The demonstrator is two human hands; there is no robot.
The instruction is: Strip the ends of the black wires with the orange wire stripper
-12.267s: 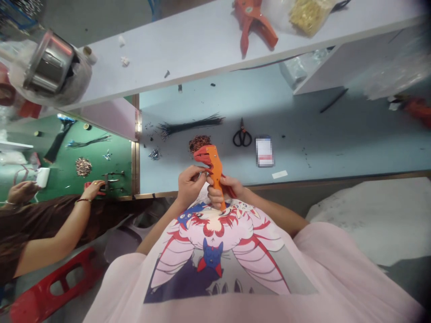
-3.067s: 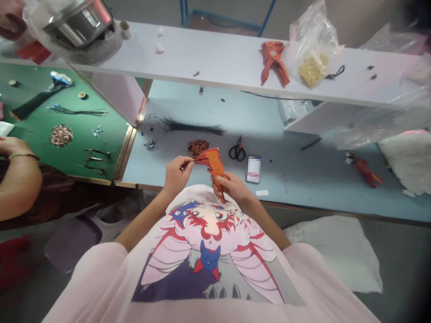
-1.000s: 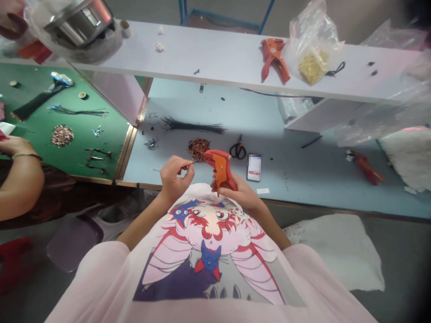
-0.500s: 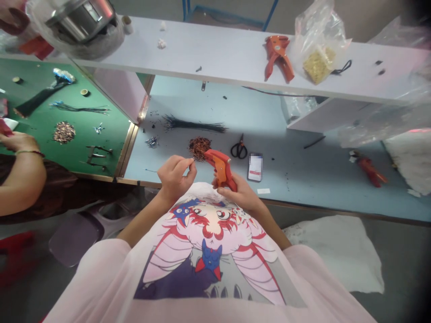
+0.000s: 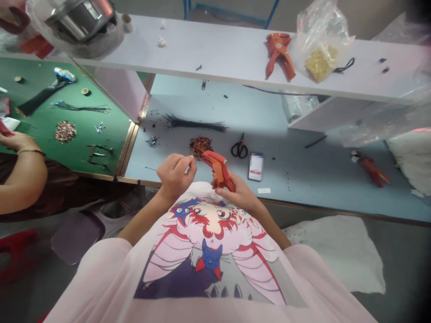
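My left hand (image 5: 175, 176) is closed in a pinch near the table's front edge. A thin wire (image 5: 150, 168) with a blue tip sticks out to its left and seems to run through the closed fingers. My right hand (image 5: 235, 190) is wrapped round the handles of a red and orange wire stripper (image 5: 219, 168). The tool's head points up and left, a small gap from the left fingertips. Just behind it lies a pile of copper-coloured wire scraps (image 5: 199, 147). Further back is a bundle of dark wires (image 5: 195, 124).
Black-handled scissors (image 5: 239, 149) and a phone (image 5: 256, 166) lie right of my hands. Small metal terminals (image 5: 152, 141) lie at left. A raised shelf (image 5: 232, 54) crosses the back, bearing another wire stripper (image 5: 280, 56). A co-worker's arm (image 5: 25, 175) is at the green table.
The wire stripper's head has shifted slightly left, closer to my left fingertips. My left hand keeps nearly the same place and stays pinched.
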